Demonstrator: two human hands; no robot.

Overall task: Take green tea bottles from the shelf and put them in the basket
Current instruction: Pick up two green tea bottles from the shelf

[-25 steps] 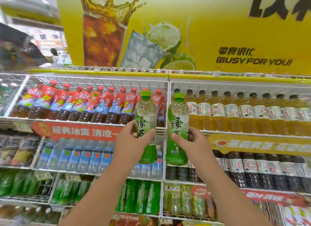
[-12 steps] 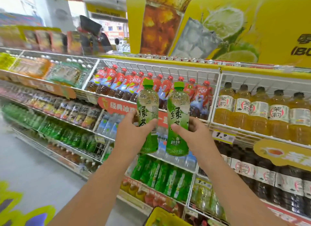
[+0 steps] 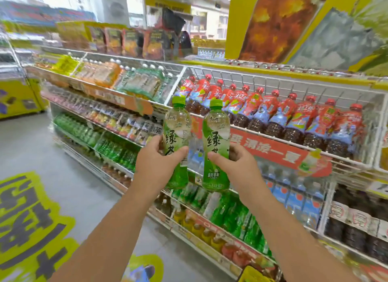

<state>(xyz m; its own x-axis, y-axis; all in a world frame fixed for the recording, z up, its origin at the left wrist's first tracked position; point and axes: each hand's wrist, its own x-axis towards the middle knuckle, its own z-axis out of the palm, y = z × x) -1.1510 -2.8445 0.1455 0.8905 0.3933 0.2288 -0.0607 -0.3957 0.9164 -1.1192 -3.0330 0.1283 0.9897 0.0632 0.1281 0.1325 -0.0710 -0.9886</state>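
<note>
Here we hold two green tea bottles upright in front of the shelf, one in each hand. Our left hand (image 3: pixel 156 155) has thumb and fingers wrapped round the left green tea bottle (image 3: pixel 177 139); our right hand (image 3: pixel 235 163) clamps the right green tea bottle (image 3: pixel 216 143) the same way. The two bottles stand just beside each other with a narrow gap between them. Open grey floor (image 3: pixel 63 155) runs along our left, marked with yellow floor graphics (image 3: pixel 27 216); the wire shelving (image 3: pixel 273 80) closes off the right. A yellow basket corner (image 3: pixel 255 274) shows at the bottom edge, well below the bottles. Each label bears large characters, the upper one reading 绿. Behind stand red-capped tea bottles (image 3: pixel 294 115) above a red price banner (image 3: pixel 273 151) reading 清凉一夏.
</note>
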